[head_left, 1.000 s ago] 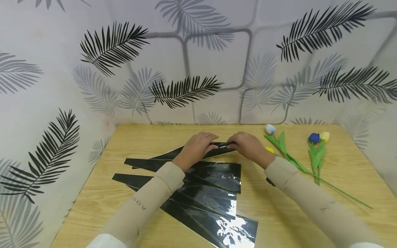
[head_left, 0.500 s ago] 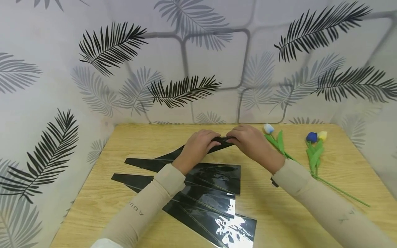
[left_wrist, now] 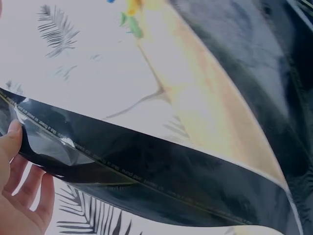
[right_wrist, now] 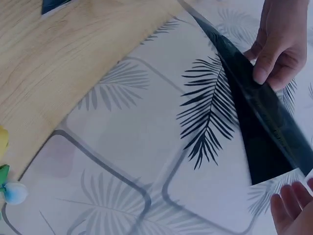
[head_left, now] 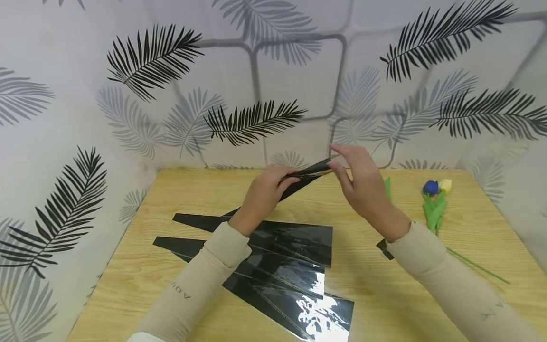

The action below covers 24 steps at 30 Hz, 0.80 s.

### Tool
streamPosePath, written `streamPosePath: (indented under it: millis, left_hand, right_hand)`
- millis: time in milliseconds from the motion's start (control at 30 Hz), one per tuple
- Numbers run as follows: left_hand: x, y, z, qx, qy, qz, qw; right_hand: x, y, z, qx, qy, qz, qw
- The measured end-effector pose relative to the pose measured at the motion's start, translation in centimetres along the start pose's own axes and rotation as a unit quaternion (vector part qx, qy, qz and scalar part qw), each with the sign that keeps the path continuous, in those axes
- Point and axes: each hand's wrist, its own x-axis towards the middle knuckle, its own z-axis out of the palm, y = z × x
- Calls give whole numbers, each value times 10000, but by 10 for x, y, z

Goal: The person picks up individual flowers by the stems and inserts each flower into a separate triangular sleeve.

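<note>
A black, glossy tapered flower sleeve (head_left: 295, 188), printed with a thin gold line of text, is raised off the table at its wide end. My left hand (head_left: 261, 192) pinches it between thumb and fingers. Close to the wide end is my right hand (head_left: 363, 187), thumb and index finger spread apart. In the right wrist view, the fingers of the right hand (right_wrist: 291, 210) lie just beyond the edge of the sleeve (right_wrist: 264, 147); its thumb is out of view. The left wrist view shows the sleeve (left_wrist: 161, 169) bowed and parted from another dark sheet.
Several more black sleeves (head_left: 295, 244) lie fanned and overlapping on the wooden table (head_left: 205, 187). Blue and yellow artificial tulips (head_left: 435, 209) rest at the right, beside a long green stem (head_left: 478, 264). A patterned wall covering (head_left: 290, 137) rises behind the table.
Both hands have raised the sleeve's wide end from the table. The right hand has moved up and right, and its fingers have spread from their pinch on the sleeve's edge.
</note>
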Motion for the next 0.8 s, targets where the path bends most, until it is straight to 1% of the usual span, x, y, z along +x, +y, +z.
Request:
streamPosePath:
  millis: [67, 133, 167, 233, 300, 333, 367, 400, 467, 533, 600, 700, 800]
  left_hand:
    - [2, 2, -4, -227, 139, -130, 9996]
    - [4, 4, -8, -516, 292, -171, 9981]
    - [6, 6, -11, -697, 380, -157, 9967]
    - [8, 11, -15, -1038, 567, -89, 9929]
    - [11, 18, -20, -1357, 748, 28, 9879]
    - [12, 21, -21, -1496, 829, 93, 9852]
    - [13, 25, -23, -1613, 905, 172, 9826]
    - [14, 28, -24, -1701, 959, 243, 9805]
    - [16, 36, -26, -1862, 1036, 383, 9763]
    - [17, 44, -28, -2030, 1068, 529, 9719]
    - [18, 51, -29, -2218, 1060, 650, 9671]
    - [19, 61, -30, -2564, 1037, 736, 9582]
    - [17, 69, -32, -2711, 1000, 660, 9551]
  right_hand:
    - [3, -1, -5, 299, 503, 438, 9973]
    - [6, -3, -10, 715, 786, 929, 9900]
    - [8, -5, -12, 980, 776, 1186, 9850]
    - [11, -13, -17, 1631, 573, 1611, 9717]
    - [12, -23, -20, 2261, 259, 1867, 9557]
    - [13, -28, -21, 2557, 113, 1925, 9473]
    - [13, -33, -22, 2832, 5, 1953, 9390]
    - [12, -37, -21, 3035, -44, 1929, 9331]
    - [11, -42, -18, 3335, 11, 1809, 9252]
    - [10, -48, -14, 3592, 171, 1642, 9185]
    - [10, -53, -9, 3788, 392, 1472, 9129]
    - [11, -62, -5, 3978, 659, 1254, 9065]
    - [13, -69, -3, 3959, 852, 1195, 9065]
